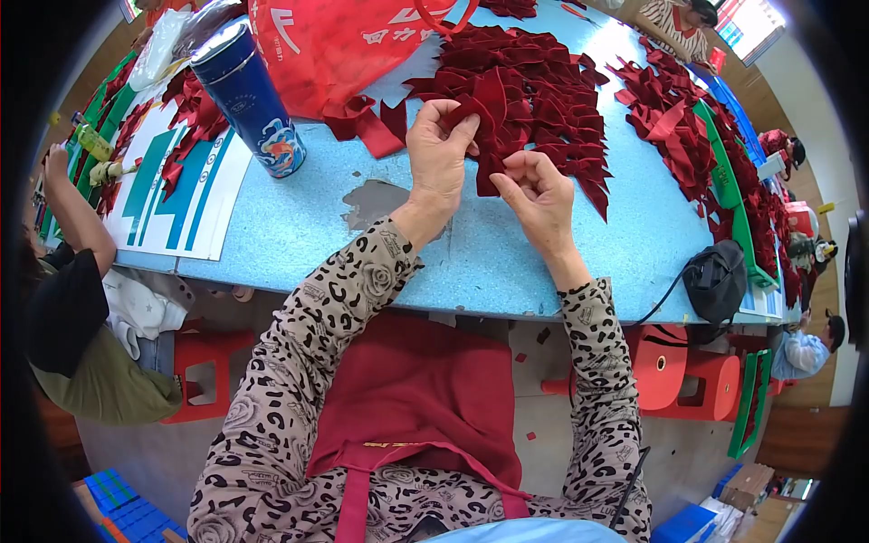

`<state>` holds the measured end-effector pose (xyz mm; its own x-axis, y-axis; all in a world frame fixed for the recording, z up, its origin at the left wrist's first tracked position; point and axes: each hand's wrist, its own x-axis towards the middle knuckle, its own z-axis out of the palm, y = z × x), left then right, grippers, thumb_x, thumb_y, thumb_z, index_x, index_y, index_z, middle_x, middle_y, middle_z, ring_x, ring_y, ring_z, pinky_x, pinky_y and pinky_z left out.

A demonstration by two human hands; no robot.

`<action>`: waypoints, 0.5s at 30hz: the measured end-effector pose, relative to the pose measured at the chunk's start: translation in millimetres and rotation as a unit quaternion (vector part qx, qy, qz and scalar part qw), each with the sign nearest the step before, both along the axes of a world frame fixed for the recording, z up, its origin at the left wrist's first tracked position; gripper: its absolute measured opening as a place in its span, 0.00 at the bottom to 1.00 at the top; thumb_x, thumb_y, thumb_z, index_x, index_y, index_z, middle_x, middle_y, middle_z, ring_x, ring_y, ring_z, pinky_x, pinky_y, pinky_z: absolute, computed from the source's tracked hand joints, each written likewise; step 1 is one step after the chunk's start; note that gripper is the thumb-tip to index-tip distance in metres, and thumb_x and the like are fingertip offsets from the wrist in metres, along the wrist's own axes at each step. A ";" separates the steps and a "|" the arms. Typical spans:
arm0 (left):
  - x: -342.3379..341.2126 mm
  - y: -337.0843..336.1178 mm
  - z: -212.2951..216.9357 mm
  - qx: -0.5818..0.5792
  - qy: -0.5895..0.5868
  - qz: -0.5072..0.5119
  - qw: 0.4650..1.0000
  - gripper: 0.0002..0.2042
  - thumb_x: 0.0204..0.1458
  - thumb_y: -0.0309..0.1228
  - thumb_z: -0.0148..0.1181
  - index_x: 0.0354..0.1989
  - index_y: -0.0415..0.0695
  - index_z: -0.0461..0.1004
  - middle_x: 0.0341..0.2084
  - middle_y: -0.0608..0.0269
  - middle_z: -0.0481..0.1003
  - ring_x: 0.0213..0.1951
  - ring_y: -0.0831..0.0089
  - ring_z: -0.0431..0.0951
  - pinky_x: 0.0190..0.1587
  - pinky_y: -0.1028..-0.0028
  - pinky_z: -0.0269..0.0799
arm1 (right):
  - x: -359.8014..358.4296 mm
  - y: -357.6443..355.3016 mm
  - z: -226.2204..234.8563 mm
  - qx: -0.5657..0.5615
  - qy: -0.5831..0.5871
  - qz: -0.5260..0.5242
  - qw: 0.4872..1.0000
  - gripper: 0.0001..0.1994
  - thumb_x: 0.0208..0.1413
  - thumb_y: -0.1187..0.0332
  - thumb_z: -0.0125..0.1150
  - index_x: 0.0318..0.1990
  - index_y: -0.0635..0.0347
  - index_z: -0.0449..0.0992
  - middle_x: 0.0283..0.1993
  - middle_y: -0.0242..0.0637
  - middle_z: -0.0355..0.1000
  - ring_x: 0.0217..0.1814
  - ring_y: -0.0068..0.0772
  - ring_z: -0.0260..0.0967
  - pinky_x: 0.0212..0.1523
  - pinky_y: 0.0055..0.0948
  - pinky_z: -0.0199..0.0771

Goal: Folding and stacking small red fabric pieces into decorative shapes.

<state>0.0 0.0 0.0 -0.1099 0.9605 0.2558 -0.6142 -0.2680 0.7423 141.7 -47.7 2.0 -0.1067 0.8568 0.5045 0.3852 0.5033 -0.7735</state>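
Dark red velvet bow (pixel 489 118) sits between the two hands of the person, above the far part of the light blue counter (pixel 299 226), at the near edge of a big pile of the same red bows (pixel 543 81). The left hand (pixel 439 158) has its grip closed on the upper part of the bow, with the fingertips pinching the fabric. The right hand (pixel 539 195) has its fingers curled, and its grip holds the lower edge of the same bow. Both sleeves have a leopard pattern.

To the left of the hands a dark blue flask (pixel 249 95) stands on the counter, and behind it lies a red bag (pixel 335 45). At the right edge of the counter a small black pouch (pixel 717 281) rests. More red bows (pixel 670 127) lie along the right side. Another person's arm (pixel 72 213) leans on the left end of the counter.
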 end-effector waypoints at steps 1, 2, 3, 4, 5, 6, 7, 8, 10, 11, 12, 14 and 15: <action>0.1 -1.1 0.6 -0.007 -0.013 -0.007 1.000 0.07 0.52 0.24 0.60 0.37 0.44 0.69 0.29 0.69 0.75 0.28 0.83 0.72 0.26 0.81 0.67 | -0.8 0.0 0.5 -0.017 -0.001 -0.004 1.000 0.12 0.53 0.72 0.63 0.44 0.64 0.74 0.24 0.23 0.70 0.25 0.07 0.60 0.24 0.11 0.60; -0.2 -1.9 1.1 -0.015 -0.026 -0.013 0.999 0.07 0.52 0.24 0.60 0.36 0.44 0.69 0.29 0.69 0.74 0.28 0.82 0.73 0.26 0.81 0.67 | -1.7 0.1 0.6 -0.034 -0.003 -0.007 0.999 0.10 0.52 0.72 0.64 0.41 0.64 0.75 0.23 0.22 0.69 0.24 0.07 0.59 0.23 0.11 0.58; 1.4 -2.0 1.6 -0.022 -0.041 -0.022 0.999 0.07 0.52 0.23 0.60 0.36 0.44 0.68 0.28 0.70 0.74 0.29 0.82 0.73 0.26 0.81 0.66 | -0.8 -0.3 1.8 -0.050 -0.006 -0.013 0.999 0.09 0.52 0.71 0.65 0.38 0.64 0.76 0.23 0.21 0.69 0.24 0.07 0.58 0.22 0.11 0.56; 2.7 -1.5 0.9 -0.021 -0.042 -0.023 0.999 0.07 0.52 0.23 0.60 0.36 0.44 0.68 0.28 0.70 0.74 0.29 0.82 0.73 0.26 0.81 0.66 | 0.0 -0.6 2.4 -0.050 -0.006 -0.014 0.999 0.09 0.52 0.71 0.65 0.38 0.64 0.76 0.23 0.21 0.69 0.24 0.07 0.58 0.22 0.11 0.56; 3.8 -0.6 -1.1 -0.025 -0.049 -0.030 0.998 0.07 0.52 0.23 0.60 0.36 0.44 0.69 0.29 0.70 0.75 0.29 0.82 0.73 0.26 0.81 0.67 | 0.6 -0.7 2.7 -0.059 0.007 -0.009 0.998 0.08 0.52 0.71 0.65 0.37 0.64 0.76 0.22 0.21 0.68 0.24 0.07 0.58 0.22 0.11 0.56; 4.4 0.2 -2.5 -0.029 -0.058 -0.036 0.997 0.07 0.52 0.24 0.60 0.37 0.44 0.70 0.29 0.69 0.75 0.28 0.82 0.73 0.27 0.81 0.67 | 0.8 -0.7 3.1 -0.068 0.020 -0.003 0.998 0.07 0.52 0.70 0.65 0.36 0.64 0.77 0.22 0.21 0.68 0.23 0.07 0.57 0.22 0.11 0.55; 5.0 1.0 -3.8 -0.034 -0.066 -0.043 0.996 0.07 0.51 0.24 0.61 0.37 0.44 0.70 0.30 0.69 0.75 0.28 0.82 0.72 0.27 0.80 0.67 | 1.3 -0.8 3.5 -0.076 0.033 0.002 0.997 0.07 0.52 0.70 0.65 0.34 0.64 0.77 0.22 0.20 0.68 0.23 0.07 0.57 0.22 0.12 0.55; 5.9 2.0 -5.1 -0.033 -0.066 -0.043 0.996 0.07 0.51 0.24 0.61 0.37 0.44 0.70 0.30 0.69 0.75 0.28 0.82 0.72 0.27 0.80 0.67 | 2.0 -0.9 4.1 -0.076 0.033 0.002 0.997 0.07 0.52 0.70 0.65 0.34 0.64 0.77 0.22 0.20 0.68 0.23 0.07 0.57 0.22 0.12 0.55; 3.7 2.4 -4.9 -0.042 -0.078 -0.072 0.993 0.07 0.52 0.24 0.60 0.38 0.44 0.72 0.31 0.68 0.76 0.29 0.81 0.73 0.30 0.79 0.68 | 0.2 -0.3 4.9 -0.075 0.034 0.000 0.997 0.07 0.53 0.69 0.64 0.33 0.65 0.77 0.22 0.20 0.67 0.23 0.07 0.57 0.22 0.12 0.55; 2.5 2.6 -4.9 -0.047 -0.083 -0.087 0.992 0.07 0.52 0.25 0.60 0.38 0.43 0.72 0.32 0.67 0.76 0.30 0.81 0.74 0.32 0.79 0.69 | -0.7 -0.3 5.5 -0.075 0.035 -0.001 0.997 0.07 0.53 0.69 0.64 0.33 0.65 0.77 0.22 0.20 0.67 0.23 0.08 0.57 0.22 0.13 0.55; 3.4 3.5 -5.2 -0.046 -0.083 -0.087 0.992 0.07 0.52 0.25 0.60 0.38 0.43 0.72 0.32 0.67 0.76 0.30 0.81 0.74 0.32 0.79 0.69 | -0.2 -1.2 6.5 -0.074 0.035 -0.001 0.997 0.07 0.53 0.69 0.64 0.33 0.65 0.77 0.22 0.20 0.67 0.23 0.08 0.57 0.22 0.13 0.55; 4.4 5.1 -6.2 -0.064 -0.124 -0.126 0.982 0.07 0.52 0.25 0.60 0.39 0.43 0.73 0.34 0.67 0.77 0.32 0.79 0.75 0.35 0.78 0.70 | -1.4 -4.8 8.3 -0.062 0.052 -0.016 0.997 0.08 0.54 0.68 0.63 0.31 0.65 0.77 0.21 0.19 0.66 0.23 0.08 0.56 0.22 0.13 0.55; 2.9 4.9 -6.4 -0.072 -0.145 -0.143 0.976 0.07 0.53 0.25 0.59 0.40 0.43 0.74 0.34 0.66 0.77 0.33 0.78 0.76 0.36 0.77 0.70 | -4.0 -5.5 8.9 -0.055 0.060 -0.022 0.996 0.09 0.55 0.68 0.63 0.30 0.65 0.77 0.21 0.19 0.66 0.22 0.08 0.56 0.22 0.13 0.54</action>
